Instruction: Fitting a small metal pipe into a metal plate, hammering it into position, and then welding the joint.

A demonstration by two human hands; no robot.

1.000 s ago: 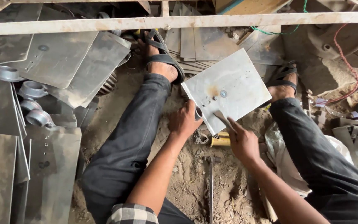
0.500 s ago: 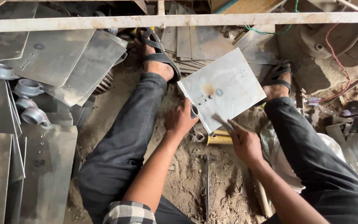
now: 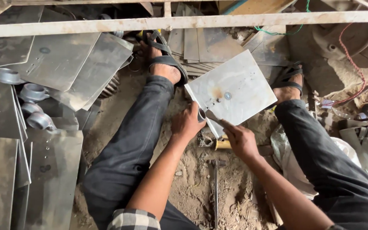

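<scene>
A square sheet-metal plate [image 3: 235, 87] with small holes and a rust spot is tilted between my legs. My left hand [image 3: 187, 123] grips its lower left edge, fingers curled around a small ring-shaped part there. My right hand [image 3: 240, 138] touches the plate's lower edge with its index finger stretched onto the metal. Under the plate lies a yellow-handled tool [image 3: 222, 145], partly hidden. A hammer [image 3: 216, 187] lies on the dirt floor below my hands.
Stacks of metal plates [image 3: 56, 59] and several round metal collars [image 3: 33, 91] lie at left. More plates [image 3: 201, 42] lie behind my sandalled feet [image 3: 162, 64]. A white bar [image 3: 184, 21] crosses the top. Wires and scrap [image 3: 354, 64] sit at right.
The plate has tilted and shifted slightly up and right; both hands stay at its lower edge. The view has shifted a little.
</scene>
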